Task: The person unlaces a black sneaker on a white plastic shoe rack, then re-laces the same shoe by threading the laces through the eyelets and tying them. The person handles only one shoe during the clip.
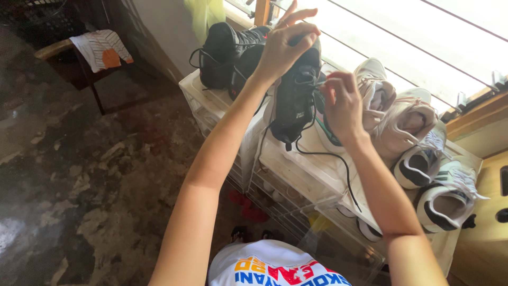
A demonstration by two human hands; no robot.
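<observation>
Clearance is tight: stacked clear shoe boxes [296,175] run along the window wall, tops crowded with shoes right up to the front edge, open floor [79,175] only on the near left side. Left hand [283,47] closed around the heel of a black sneaker [296,98], holding it toe-down above the middle of the box tops. Right hand [344,106] pinches that sneaker's lace [323,153] near the eyelets, fingers curled shut; lace end hangs down over the front edge. Black boots [227,53] at the far left corner, white sneakers [418,153] toward the right end. Floor mottled, worn concrete; wooden chair [74,63] with a cloth stands well apart, far left.
</observation>
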